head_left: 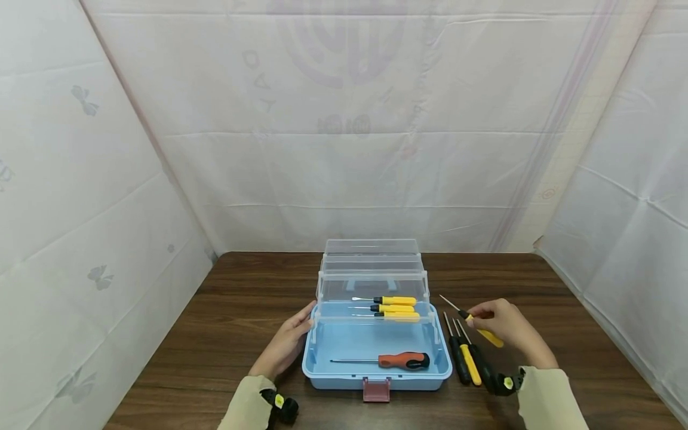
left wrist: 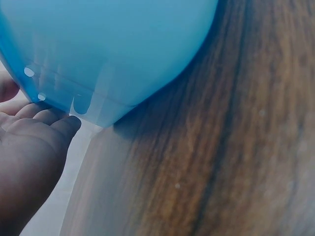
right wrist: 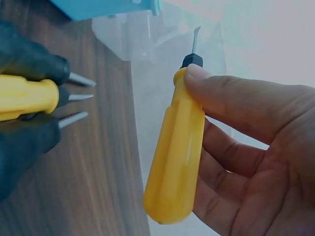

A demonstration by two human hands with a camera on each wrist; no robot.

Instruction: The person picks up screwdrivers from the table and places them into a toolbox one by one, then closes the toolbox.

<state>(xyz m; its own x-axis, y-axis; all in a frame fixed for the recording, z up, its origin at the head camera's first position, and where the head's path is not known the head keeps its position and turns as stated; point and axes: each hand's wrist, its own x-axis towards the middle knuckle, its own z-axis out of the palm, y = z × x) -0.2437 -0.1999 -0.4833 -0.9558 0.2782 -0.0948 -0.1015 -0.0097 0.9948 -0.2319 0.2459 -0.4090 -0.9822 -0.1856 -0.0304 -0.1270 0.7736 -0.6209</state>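
My right hand (head_left: 502, 325) pinches a yellow-handled screwdriver (right wrist: 177, 162) between thumb and fingers, right of the toolbox. Its black collar and thin metal shaft point up and away toward the back left. My left hand (head_left: 287, 343) rests against the left side of the light blue toolbox (head_left: 376, 382), fingertips at its rear corner. Inside the toolbox's base lies an orange and black screwdriver (head_left: 403, 361), shaft to the left. Three yellow-handled screwdrivers (head_left: 398, 300) lie in the raised clear tray (head_left: 344, 319) at the rear, handles to the right.
On the brown wooden table (head_left: 242, 304), two black-handled screwdrivers (head_left: 458, 361) flank a yellow one (head_left: 470, 364) beside the box's right side. The toolbox's clear lid (head_left: 371, 246) stands raised at the back. A pink latch (head_left: 376, 391) hangs in front. White sheets (head_left: 344, 179) surround the table.
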